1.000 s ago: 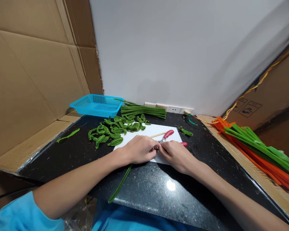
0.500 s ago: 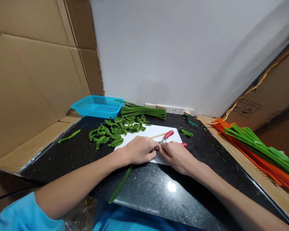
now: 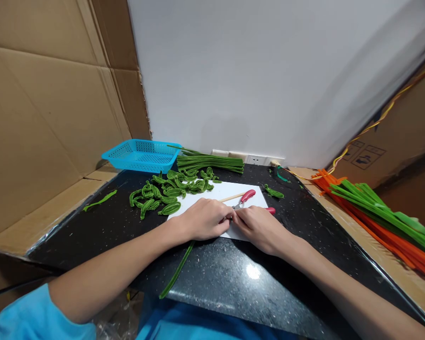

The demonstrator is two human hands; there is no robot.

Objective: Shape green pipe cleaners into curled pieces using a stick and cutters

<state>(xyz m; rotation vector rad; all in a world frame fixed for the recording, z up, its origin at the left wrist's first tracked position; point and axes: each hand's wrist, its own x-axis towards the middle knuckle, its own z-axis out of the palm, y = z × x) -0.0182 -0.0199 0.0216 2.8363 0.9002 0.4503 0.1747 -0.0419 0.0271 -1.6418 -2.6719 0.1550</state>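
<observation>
A long green pipe cleaner (image 3: 177, 273) runs from under my left hand (image 3: 207, 219) down to the counter's front edge. My left hand is closed on it, fingers curled. Right beside it, fingertips touching, is my right hand (image 3: 260, 227), also closed in a pinch. What lies between the right fingertips is hidden. Both hands rest over a white sheet (image 3: 219, 192). Just behind them lie red-handled pliers (image 3: 248, 195), partly covered by the right hand, and a thin wooden stick (image 3: 233, 197). To the left sits a pile of green pipe-cleaner loops (image 3: 170, 191) bent into leaf shapes.
A blue perforated basket (image 3: 141, 158) stands back left beside a bundle of straight green pipe cleaners (image 3: 212, 164). One bent green piece (image 3: 274, 191) lies to the right. Orange stems (image 3: 375, 226) and bright green stems (image 3: 378, 208) lie on cardboard at right. Cardboard walls (image 3: 53, 94) flank the counter.
Almost nothing differs. Both hands stay pressed together in the same spot with barely any finger movement, and the whole view has shifted very slightly.
</observation>
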